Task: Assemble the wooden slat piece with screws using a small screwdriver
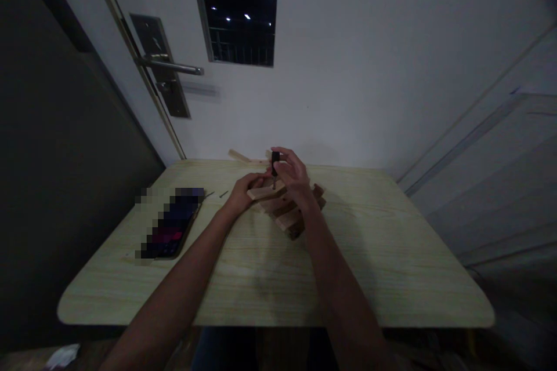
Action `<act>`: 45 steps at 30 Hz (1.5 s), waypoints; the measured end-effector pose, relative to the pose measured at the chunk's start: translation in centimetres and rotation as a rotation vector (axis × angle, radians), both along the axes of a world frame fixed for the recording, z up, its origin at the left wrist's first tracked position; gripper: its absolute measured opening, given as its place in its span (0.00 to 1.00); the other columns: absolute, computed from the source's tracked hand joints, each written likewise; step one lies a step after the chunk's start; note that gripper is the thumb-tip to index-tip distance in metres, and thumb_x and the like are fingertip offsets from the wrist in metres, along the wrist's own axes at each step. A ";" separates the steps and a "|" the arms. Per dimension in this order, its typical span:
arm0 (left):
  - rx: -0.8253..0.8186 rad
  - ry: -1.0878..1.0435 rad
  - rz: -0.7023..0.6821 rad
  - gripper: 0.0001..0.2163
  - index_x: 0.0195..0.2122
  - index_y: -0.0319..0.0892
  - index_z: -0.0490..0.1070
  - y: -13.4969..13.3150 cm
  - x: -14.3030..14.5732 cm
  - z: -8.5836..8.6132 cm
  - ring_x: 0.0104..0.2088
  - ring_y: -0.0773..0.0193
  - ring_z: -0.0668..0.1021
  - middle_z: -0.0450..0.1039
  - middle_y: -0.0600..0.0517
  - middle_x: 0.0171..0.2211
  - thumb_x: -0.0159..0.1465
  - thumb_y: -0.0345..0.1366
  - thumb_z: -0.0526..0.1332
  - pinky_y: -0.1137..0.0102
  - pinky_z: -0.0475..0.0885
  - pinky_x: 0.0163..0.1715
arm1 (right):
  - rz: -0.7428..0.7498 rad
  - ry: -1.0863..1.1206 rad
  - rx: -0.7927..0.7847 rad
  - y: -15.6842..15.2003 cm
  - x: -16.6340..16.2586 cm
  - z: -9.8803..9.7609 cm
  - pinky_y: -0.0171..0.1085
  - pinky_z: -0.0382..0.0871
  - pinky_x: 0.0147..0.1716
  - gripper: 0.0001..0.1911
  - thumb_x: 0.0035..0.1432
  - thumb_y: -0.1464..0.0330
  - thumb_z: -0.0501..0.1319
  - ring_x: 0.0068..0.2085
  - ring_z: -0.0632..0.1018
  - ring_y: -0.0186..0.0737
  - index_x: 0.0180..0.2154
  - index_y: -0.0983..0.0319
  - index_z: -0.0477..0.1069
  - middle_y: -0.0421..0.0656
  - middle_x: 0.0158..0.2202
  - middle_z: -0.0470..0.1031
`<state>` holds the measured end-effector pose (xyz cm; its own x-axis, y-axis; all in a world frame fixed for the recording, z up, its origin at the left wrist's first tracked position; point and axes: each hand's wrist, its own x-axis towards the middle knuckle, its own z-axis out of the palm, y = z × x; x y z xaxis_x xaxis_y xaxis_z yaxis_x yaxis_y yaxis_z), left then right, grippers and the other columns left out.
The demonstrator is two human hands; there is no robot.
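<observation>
Holding the screwdriver [275, 163] nearly upright, our right hand [295, 173] has its thumb and fingers clamped on the black handle. What matters most is how that tool meets the wood: its long axis runs down toward the wooden bar [262, 192], which lies below and to the left of our right hand. The bar's long axis runs from left to right, slanting slightly away from us, so the two lines cross. Whether the tip sits in a screw head is too small for us to tell.

Our left hand [243, 192] is the nearer one to the bar, touching its left end with the fingers closed about the far side, though we see them only partly. The slatted wooden frame [287, 219] spreads toward us and to the right, partly behind our right wrist, on the table [243, 284].

We can read no brand, label or writing anywhere. Squares blur much of the phone [185, 226], left of a loose screw [223, 193], and its screen gives us no legible words.
</observation>
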<state>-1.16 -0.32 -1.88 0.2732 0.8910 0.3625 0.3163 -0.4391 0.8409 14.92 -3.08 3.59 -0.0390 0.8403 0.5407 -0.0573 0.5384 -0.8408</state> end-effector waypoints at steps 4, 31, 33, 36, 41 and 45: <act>-0.036 -0.035 -0.066 0.18 0.46 0.40 0.77 -0.1 -0.1 0.3 0.48 0.52 0.78 0.78 0.43 0.49 0.59 0.44 0.61 0.58 0.69 0.53 | 0.090 -0.014 0.022 0.1 0.1 -0.1 0.45 0.78 0.44 0.23 0.59 0.51 0.61 0.42 0.80 0.41 0.52 0.54 0.67 0.45 0.46 0.76; 0.003 -0.048 -0.038 0.15 0.43 0.42 0.80 -0.1 0.3 0.2 0.48 0.54 0.79 0.79 0.45 0.47 0.59 0.42 0.61 0.59 0.72 0.53 | 0.076 -0.064 0.022 0.1 0.2 -0.3 0.41 0.76 0.41 0.22 0.60 0.54 0.59 0.38 0.79 0.39 0.53 0.56 0.65 0.45 0.44 0.74; 0.003 -0.054 -0.034 0.15 0.42 0.42 0.80 -0.1 0.3 0.1 0.47 0.53 0.80 0.79 0.45 0.47 0.59 0.43 0.62 0.59 0.72 0.52 | 0.073 -0.049 0.018 0.1 0.3 -0.2 0.40 0.76 0.39 0.20 0.58 0.56 0.62 0.36 0.79 0.38 0.51 0.55 0.66 0.43 0.41 0.74; -0.008 -0.060 -0.021 0.15 0.42 0.42 0.80 0.0 0.3 -0.1 0.47 0.53 0.80 0.80 0.45 0.46 0.58 0.43 0.62 0.59 0.73 0.51 | 0.052 -0.070 0.005 0.0 0.2 -0.1 0.41 0.75 0.38 0.18 0.57 0.61 0.62 0.36 0.78 0.38 0.49 0.54 0.66 0.42 0.40 0.72; -0.006 -0.027 -0.026 0.15 0.42 0.42 0.80 0.1 0.3 0.0 0.45 0.55 0.80 0.80 0.45 0.44 0.60 0.43 0.60 0.60 0.72 0.50 | -0.030 -0.111 -0.018 -0.2 -0.1 -0.1 0.42 0.75 0.37 0.20 0.54 0.66 0.64 0.37 0.76 0.40 0.49 0.51 0.65 0.42 0.40 0.69; -0.002 -0.032 -0.022 0.14 0.42 0.42 0.79 0.1 0.3 0.0 0.45 0.55 0.80 0.80 0.45 0.44 0.60 0.42 0.60 0.60 0.73 0.50 | -0.013 -0.121 -0.038 -0.5 -0.1 0.0 0.41 0.76 0.39 0.20 0.55 0.65 0.63 0.39 0.76 0.40 0.50 0.50 0.64 0.42 0.42 0.69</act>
